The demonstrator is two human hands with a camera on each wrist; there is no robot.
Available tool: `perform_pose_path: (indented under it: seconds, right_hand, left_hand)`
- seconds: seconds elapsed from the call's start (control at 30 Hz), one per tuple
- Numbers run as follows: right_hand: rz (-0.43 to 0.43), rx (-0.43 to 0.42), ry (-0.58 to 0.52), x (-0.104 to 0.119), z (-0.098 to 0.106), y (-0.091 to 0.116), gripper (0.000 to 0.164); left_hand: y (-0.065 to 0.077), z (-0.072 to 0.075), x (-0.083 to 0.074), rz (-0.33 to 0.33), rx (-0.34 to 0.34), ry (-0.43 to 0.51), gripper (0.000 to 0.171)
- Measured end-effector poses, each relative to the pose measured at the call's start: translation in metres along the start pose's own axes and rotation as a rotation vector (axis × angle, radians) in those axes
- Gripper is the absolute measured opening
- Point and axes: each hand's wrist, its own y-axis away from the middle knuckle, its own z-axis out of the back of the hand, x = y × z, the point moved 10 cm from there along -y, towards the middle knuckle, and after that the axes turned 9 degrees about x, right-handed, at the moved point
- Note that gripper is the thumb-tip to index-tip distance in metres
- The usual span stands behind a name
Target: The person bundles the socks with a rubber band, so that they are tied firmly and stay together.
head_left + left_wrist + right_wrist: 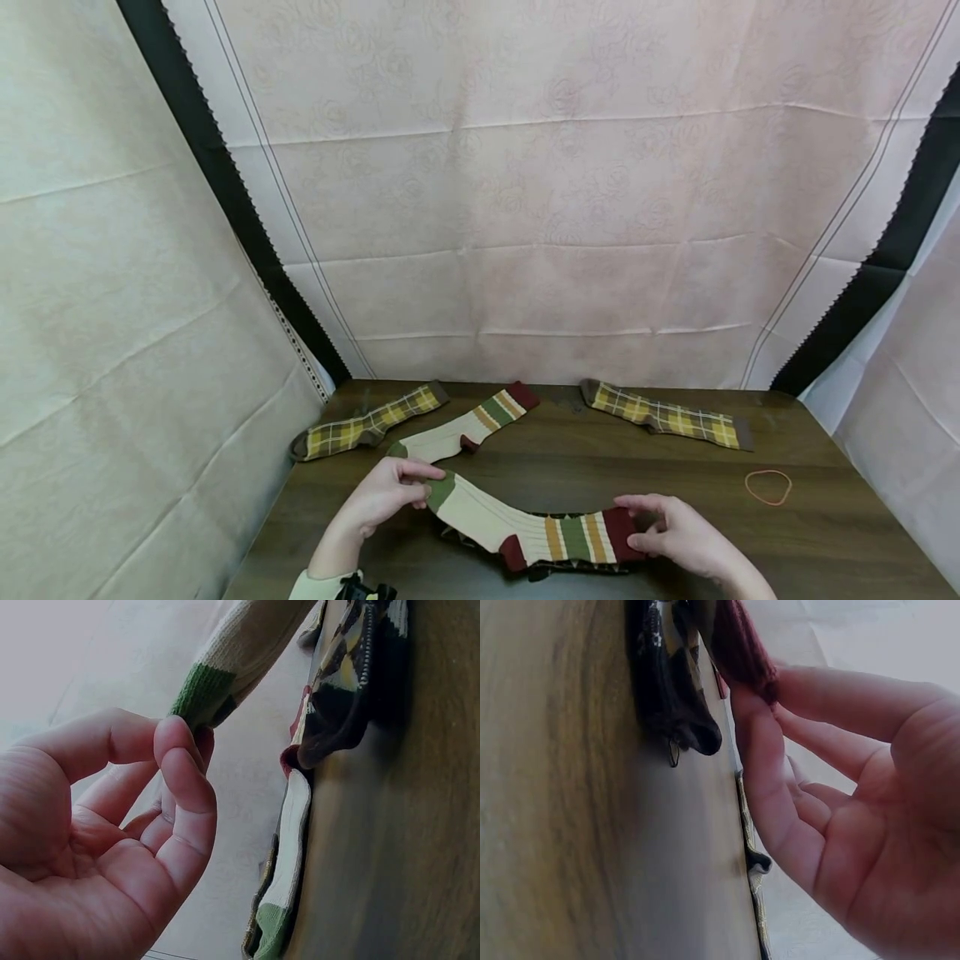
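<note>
A cream sock (487,510) with a green toe, maroon heel and cuff, and orange and green stripes is stretched out near the table's front. My left hand (386,496) pinches its green toe (202,697) between thumb and finger. At the other end, my right hand (675,533) pinches the maroon cuff (739,649). Under this sock, largely hidden by it, lies dark patterned fabric (577,567); both wrist views show the held sock raised above it. Behind the left hand lies a matching cream sock (438,440), its cuff pointing back and right.
A yellow plaid sock (375,421) lies at the table's back left, and another plaid sock (660,414) at the back right. An orange rubber band (768,487) rests on the brown wooden table (840,525) at right. Pale cloth walls (562,208) enclose the back and sides.
</note>
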Motion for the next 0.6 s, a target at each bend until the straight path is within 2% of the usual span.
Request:
perform_pose_path:
  seconds: [0.23, 0.47, 0.6]
  right_hand:
    - [0.011, -0.051, 0.009, 0.0024, 0.0046, 0.0037, 0.058]
    - [-0.030, -0.033, 0.043, -0.0036, 0.0032, 0.0036, 0.061]
    - [-0.038, -0.034, 0.083, -0.0050, 0.0019, 0.0029, 0.060]
  left_hand:
    - [0.0008, 0.0041, 0.0003, -0.020, -0.010, 0.008, 0.031]
    - [-0.0011, 0.0011, 0.0067, 0.014, 0.005, -0.054, 0.029]
    - [-0.0011, -0.0009, 0.0068, 0.012, 0.014, -0.068, 0.028]
